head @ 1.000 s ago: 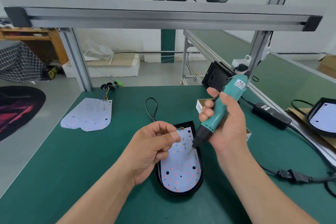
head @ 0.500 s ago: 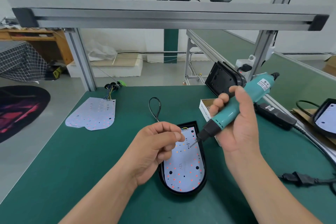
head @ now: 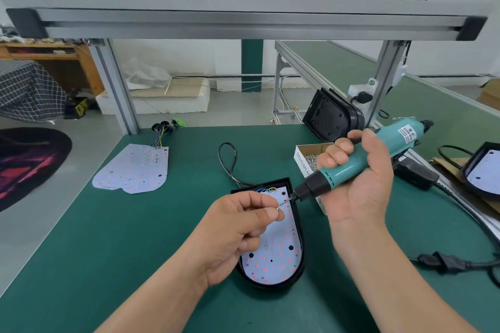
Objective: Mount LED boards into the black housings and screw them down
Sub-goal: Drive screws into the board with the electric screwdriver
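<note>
- The left hand, fingers curled, pinched a small screw between thumb and forefinger.
- The LED board lay inside the black housing on the green table.
- The right hand was wrapped round the teal screwdriver, its bit tip at the screw.

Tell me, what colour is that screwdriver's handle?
Teal, on the screwdriver; black toward the bit. Head view shows it best.
</note>
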{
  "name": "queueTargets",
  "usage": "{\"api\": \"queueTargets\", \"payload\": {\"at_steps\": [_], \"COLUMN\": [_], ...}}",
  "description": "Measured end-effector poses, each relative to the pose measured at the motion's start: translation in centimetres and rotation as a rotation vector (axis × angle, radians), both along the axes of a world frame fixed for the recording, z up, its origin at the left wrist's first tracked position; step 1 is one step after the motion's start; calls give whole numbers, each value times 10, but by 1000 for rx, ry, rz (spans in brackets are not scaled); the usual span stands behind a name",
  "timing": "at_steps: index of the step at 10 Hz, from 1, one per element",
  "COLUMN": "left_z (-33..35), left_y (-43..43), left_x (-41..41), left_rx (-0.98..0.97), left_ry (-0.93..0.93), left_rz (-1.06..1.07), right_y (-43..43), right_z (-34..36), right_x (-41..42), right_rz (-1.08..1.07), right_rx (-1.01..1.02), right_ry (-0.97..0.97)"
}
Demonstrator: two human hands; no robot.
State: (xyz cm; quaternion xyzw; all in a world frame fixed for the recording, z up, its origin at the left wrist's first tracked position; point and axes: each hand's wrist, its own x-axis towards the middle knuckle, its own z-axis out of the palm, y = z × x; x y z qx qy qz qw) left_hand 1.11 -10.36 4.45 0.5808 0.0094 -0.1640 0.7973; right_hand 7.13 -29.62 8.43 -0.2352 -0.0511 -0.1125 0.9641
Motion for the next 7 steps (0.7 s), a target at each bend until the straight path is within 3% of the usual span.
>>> {"api": "queueTargets", "payload": {"at_steps": [7], "left_z": [-2], "left_y": [-2], "left_x": [1], "left_rx": [-13], "left_ry": [31], "left_rz": [37], "right_y": [0], "right_z": [-3], "right_x": [1], "right_rz": [14], "right_rx": [-36], "right_ry": [4]}}
